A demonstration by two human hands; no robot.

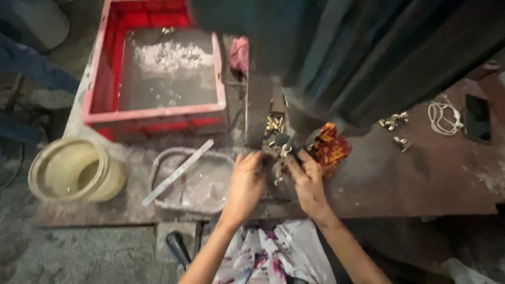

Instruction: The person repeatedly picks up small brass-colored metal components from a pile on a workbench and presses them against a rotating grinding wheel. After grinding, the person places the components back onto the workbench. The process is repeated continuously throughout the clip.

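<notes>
My left hand (246,181) and my right hand (306,179) rest close together on the dark worktable (421,173), under the head of a big dark machine (357,58). Between their fingertips sits a small brass fitting (284,150) at the machine's base. My right fingers touch it; whether they grip it I cannot tell. My left fingers curl beside a dark block, with more small brass parts (274,125) piled just beyond.
A red crate (152,113) holding a grey tray with white powder stands at the back left. A grey basin (192,184) with a flat stick, a cream bucket (73,171), a red patterned packet (330,147), loose brass fittings (393,122), a white cable (443,117) and a phone (477,118) lie around.
</notes>
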